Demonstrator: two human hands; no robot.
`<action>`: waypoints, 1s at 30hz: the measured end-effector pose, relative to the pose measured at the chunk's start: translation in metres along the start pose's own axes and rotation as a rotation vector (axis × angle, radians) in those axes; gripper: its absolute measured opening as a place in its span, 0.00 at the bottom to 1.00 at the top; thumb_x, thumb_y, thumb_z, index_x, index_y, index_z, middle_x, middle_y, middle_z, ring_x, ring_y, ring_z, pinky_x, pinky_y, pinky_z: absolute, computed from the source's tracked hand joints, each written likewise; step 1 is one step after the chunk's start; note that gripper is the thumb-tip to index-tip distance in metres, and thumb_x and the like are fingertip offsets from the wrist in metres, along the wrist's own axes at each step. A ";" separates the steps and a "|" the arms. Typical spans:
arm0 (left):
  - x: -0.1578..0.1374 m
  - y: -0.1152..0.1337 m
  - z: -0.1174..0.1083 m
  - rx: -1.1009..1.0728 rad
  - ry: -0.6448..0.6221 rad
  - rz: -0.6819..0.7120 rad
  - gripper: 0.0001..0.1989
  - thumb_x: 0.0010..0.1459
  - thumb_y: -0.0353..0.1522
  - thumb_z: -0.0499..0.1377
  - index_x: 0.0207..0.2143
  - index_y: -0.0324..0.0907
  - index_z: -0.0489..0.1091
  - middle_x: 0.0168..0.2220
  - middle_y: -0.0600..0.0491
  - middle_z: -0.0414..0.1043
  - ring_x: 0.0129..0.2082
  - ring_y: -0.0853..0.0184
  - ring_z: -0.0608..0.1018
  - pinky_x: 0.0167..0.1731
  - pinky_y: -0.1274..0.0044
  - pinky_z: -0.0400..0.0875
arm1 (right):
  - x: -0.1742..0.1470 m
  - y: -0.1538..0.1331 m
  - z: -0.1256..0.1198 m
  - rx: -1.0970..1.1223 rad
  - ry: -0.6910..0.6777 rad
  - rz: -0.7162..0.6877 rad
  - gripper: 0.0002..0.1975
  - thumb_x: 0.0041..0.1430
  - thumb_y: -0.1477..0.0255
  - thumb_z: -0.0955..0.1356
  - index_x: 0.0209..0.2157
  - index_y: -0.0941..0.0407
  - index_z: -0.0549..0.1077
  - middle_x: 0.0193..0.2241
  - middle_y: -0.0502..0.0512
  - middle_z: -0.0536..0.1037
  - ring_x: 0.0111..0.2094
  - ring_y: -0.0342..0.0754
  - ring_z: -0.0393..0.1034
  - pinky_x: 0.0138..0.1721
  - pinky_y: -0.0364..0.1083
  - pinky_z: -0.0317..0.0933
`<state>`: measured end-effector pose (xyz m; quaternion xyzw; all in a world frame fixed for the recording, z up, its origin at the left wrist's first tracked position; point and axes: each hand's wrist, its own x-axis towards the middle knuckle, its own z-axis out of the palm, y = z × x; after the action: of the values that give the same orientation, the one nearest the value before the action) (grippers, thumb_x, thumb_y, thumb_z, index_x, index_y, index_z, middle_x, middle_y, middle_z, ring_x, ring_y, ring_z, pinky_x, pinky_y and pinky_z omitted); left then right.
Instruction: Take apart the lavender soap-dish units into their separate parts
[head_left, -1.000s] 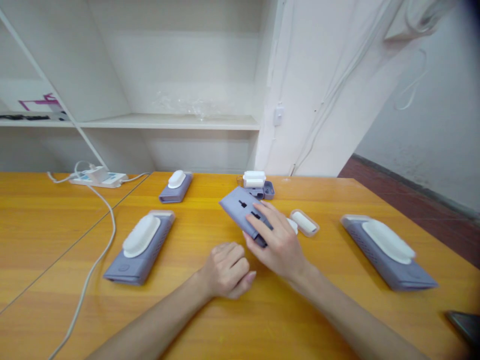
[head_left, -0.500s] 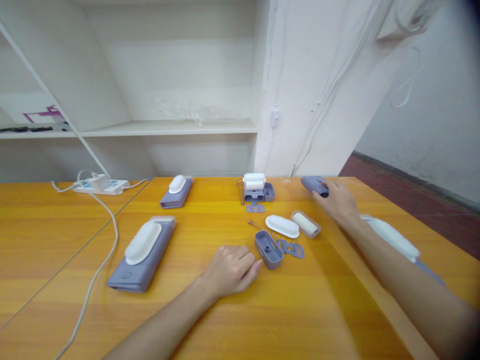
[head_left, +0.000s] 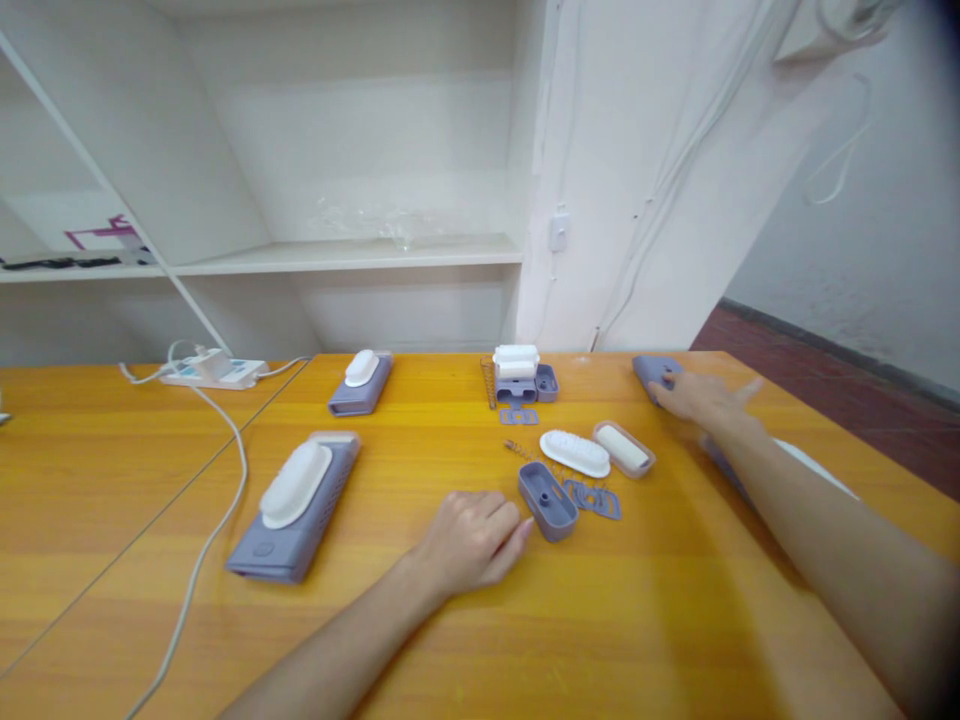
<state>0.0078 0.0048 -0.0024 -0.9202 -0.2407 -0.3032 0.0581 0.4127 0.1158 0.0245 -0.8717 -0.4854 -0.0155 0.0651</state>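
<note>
My left hand (head_left: 469, 535) rests palm down on the wooden table (head_left: 637, 640), fingers loosely curled together and holding nothing, its fingertips just short of a small purple tray (head_left: 547, 498). My right hand (head_left: 701, 398) is stretched to the far right of the table with fingers spread. It lies against a purple device body (head_left: 651, 370) without gripping it. Between the hands lie a white brush head (head_left: 575, 452), a clear case with a white insert (head_left: 624, 448), flat purple clips (head_left: 596, 498) and a small spring (head_left: 517, 447).
Two assembled purple devices with white tops sit at the left (head_left: 296, 495) and far middle (head_left: 361, 381). A third (head_left: 814, 470) is partly hidden by my right arm. Stacked parts (head_left: 517, 372) stand at the back. A power strip (head_left: 214, 372) and its cable (head_left: 217, 480) cross the left side.
My right hand carried the purple device body from the table's middle to the far right, set it down and spread its fingers. My left hand stayed put, uncurling slightly.
</note>
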 end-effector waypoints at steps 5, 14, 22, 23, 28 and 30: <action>0.002 -0.001 0.002 0.002 -0.106 -0.079 0.13 0.63 0.33 0.48 0.25 0.42 0.63 0.21 0.56 0.68 0.20 0.71 0.70 0.20 0.76 0.52 | -0.005 -0.005 -0.008 -0.050 0.001 -0.012 0.28 0.57 0.50 0.57 0.45 0.55 0.74 0.47 0.69 0.73 0.54 0.72 0.60 0.47 0.71 0.52; 0.004 0.000 0.001 -0.024 -0.220 -0.144 0.14 0.64 0.35 0.46 0.28 0.42 0.64 0.24 0.55 0.71 0.22 0.70 0.73 0.20 0.78 0.53 | -0.089 -0.056 -0.013 0.194 0.210 -0.647 0.20 0.61 0.62 0.59 0.49 0.56 0.71 0.48 0.60 0.75 0.50 0.54 0.67 0.52 0.56 0.57; 0.004 0.000 0.001 -0.037 -0.233 -0.155 0.14 0.65 0.35 0.46 0.28 0.42 0.65 0.24 0.55 0.71 0.23 0.70 0.74 0.21 0.79 0.56 | -0.153 -0.083 -0.015 0.205 0.036 -0.918 0.15 0.59 0.64 0.63 0.47 0.49 0.72 0.45 0.54 0.76 0.48 0.53 0.68 0.53 0.57 0.54; 0.004 0.000 0.001 -0.038 -0.232 -0.157 0.14 0.65 0.36 0.46 0.28 0.42 0.65 0.24 0.55 0.71 0.23 0.70 0.74 0.21 0.79 0.56 | -0.152 -0.083 -0.015 0.205 0.038 -0.904 0.15 0.59 0.65 0.62 0.47 0.50 0.72 0.46 0.54 0.76 0.48 0.53 0.67 0.52 0.57 0.54; 0.004 -0.001 0.001 -0.048 -0.234 -0.165 0.14 0.65 0.35 0.46 0.28 0.42 0.64 0.24 0.55 0.71 0.23 0.70 0.74 0.21 0.79 0.56 | -0.137 -0.068 -0.016 0.160 0.036 -0.794 0.20 0.55 0.72 0.61 0.49 0.52 0.71 0.47 0.56 0.75 0.49 0.54 0.68 0.51 0.55 0.56; 0.004 0.000 0.001 -0.050 -0.229 -0.168 0.14 0.64 0.35 0.46 0.28 0.42 0.64 0.24 0.55 0.72 0.23 0.70 0.74 0.21 0.79 0.56 | -0.133 -0.061 -0.019 0.140 0.036 -0.782 0.22 0.51 0.74 0.62 0.50 0.53 0.71 0.48 0.56 0.75 0.49 0.55 0.67 0.50 0.54 0.57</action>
<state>0.0105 0.0069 -0.0007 -0.9265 -0.3144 -0.2058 -0.0181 0.2912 0.0327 0.0371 -0.6143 -0.7793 -0.0213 0.1220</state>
